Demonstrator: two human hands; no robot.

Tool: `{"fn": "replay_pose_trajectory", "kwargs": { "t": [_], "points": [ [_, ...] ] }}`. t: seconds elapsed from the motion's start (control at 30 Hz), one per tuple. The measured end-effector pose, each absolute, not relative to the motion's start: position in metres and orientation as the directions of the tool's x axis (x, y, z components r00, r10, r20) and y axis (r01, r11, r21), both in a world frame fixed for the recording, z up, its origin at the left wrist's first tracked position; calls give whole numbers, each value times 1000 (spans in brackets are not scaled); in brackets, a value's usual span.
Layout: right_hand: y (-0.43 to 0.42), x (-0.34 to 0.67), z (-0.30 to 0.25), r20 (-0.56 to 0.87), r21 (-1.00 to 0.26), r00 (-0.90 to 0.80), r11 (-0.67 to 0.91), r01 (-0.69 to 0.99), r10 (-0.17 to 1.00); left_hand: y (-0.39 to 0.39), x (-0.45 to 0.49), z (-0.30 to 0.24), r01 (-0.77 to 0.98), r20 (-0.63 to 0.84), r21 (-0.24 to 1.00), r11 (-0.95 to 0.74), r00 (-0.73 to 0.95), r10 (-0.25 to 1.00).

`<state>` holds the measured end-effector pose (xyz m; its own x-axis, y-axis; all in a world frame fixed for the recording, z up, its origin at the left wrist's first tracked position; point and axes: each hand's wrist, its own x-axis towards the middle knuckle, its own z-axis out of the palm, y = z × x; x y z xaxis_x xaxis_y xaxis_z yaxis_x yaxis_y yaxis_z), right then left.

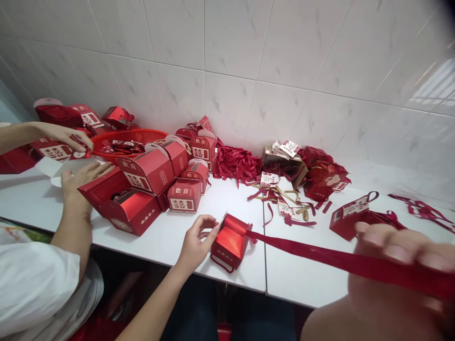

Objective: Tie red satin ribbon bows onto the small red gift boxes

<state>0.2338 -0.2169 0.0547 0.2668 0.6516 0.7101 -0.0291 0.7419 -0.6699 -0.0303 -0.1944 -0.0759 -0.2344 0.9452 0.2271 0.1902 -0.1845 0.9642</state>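
A small red gift box with pale lettering sits near the table's front edge. My left hand grips its left side, thumb and fingers at the upper flap. From the box's right side a dark red ribbon stretches tight to the right. My right hand, close to the camera and partly out of frame, is closed around the ribbon's other end. A short loop of ribbon shows low on the box's front.
Finished-looking red boxes are stacked left of centre. Behind them are an orange-red basket and a ribbon heap. Cards and ribbon scraps lie further right. At left, a co-worker's hands handle a white-lined box.
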Motion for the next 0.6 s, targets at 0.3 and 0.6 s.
{"fn": "replay_pose_trajectory", "kwargs": {
  "t": [0.3,0.6],
  "points": [
    [-150,128,-23,271,-767,-408,451,456,872,-195,-30,-80,-125,27,989,-77,-355,934],
    [-138,116,-38,184,-730,-428,415,543,885,-204,-22,-80,-37,82,994,-102,-352,932]
  ]
}}
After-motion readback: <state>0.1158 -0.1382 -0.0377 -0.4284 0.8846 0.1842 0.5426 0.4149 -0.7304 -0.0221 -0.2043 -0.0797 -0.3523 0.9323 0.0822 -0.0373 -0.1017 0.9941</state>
